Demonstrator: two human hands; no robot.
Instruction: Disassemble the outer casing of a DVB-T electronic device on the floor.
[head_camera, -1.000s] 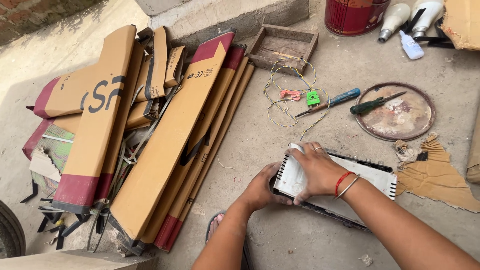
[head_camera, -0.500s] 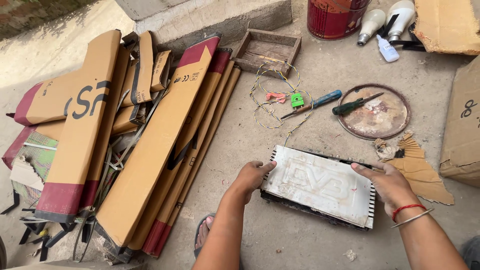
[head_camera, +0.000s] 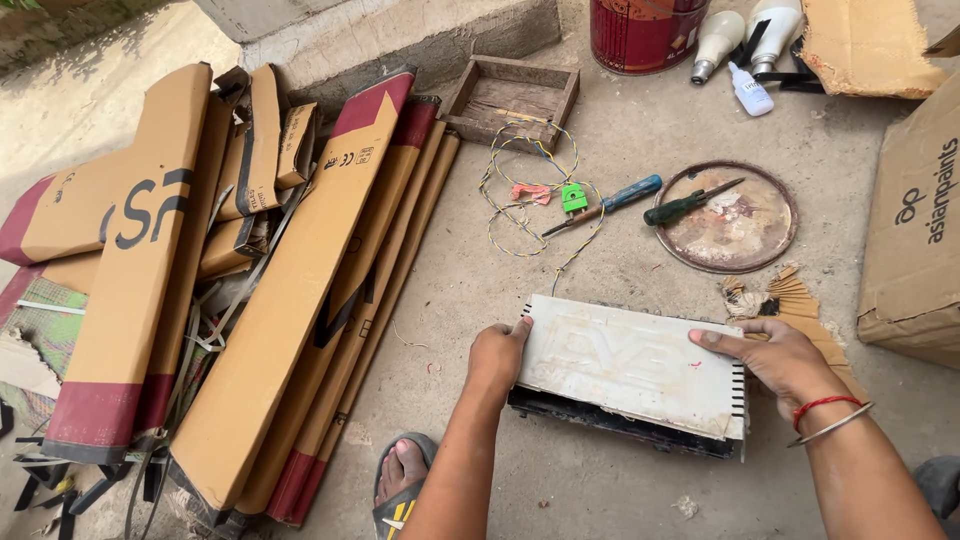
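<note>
A flat rectangular device with a dirty white metal cover (head_camera: 630, 365) and a black underside lies on the concrete floor. My left hand (head_camera: 497, 352) grips its left end. My right hand (head_camera: 775, 358), with a red thread and a metal bangle at the wrist, holds its right end with fingers spread over the cover. Beyond the device lie a blue-handled screwdriver (head_camera: 612, 201), a dark green-handled screwdriver (head_camera: 690, 205) resting on a rusty round lid (head_camera: 735, 225), and a coil of thin wire (head_camera: 525, 215) with a green connector (head_camera: 573, 197).
Long flattened cardboard boxes (head_camera: 270, 310) are piled at the left. A small wooden tray (head_camera: 512, 100), a red can (head_camera: 645, 30), two bulbs (head_camera: 745, 30) and a small white bottle (head_camera: 748, 92) stand at the back. A cardboard carton (head_camera: 915, 230) sits at the right. My sandalled foot (head_camera: 405, 480) is below.
My right hand moved from the device's left end to its right end, uncovering the white cover. My left hand stays at the left end. The camera view shifted slightly.
</note>
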